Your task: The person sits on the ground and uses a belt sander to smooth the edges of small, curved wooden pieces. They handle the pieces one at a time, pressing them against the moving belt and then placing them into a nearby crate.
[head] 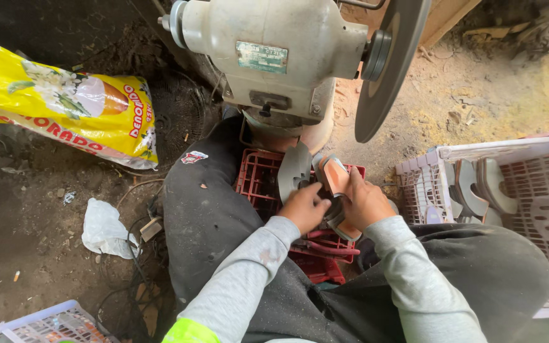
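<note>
Covering the shoe soles' [333, 181] lower ends, both hands [335, 206] grip them

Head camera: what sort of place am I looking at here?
Probably a small, rough workshop with a dirt floor. A bench grinder with a large disc stands over the person's lap, and a white crate holds curved shaped pieces like those in both hands.

Both arms in grey sleeves reach up from the bottom to mid-frame. The left hand [304, 206] and right hand [365, 202] are close together, fingers curled.
</note>
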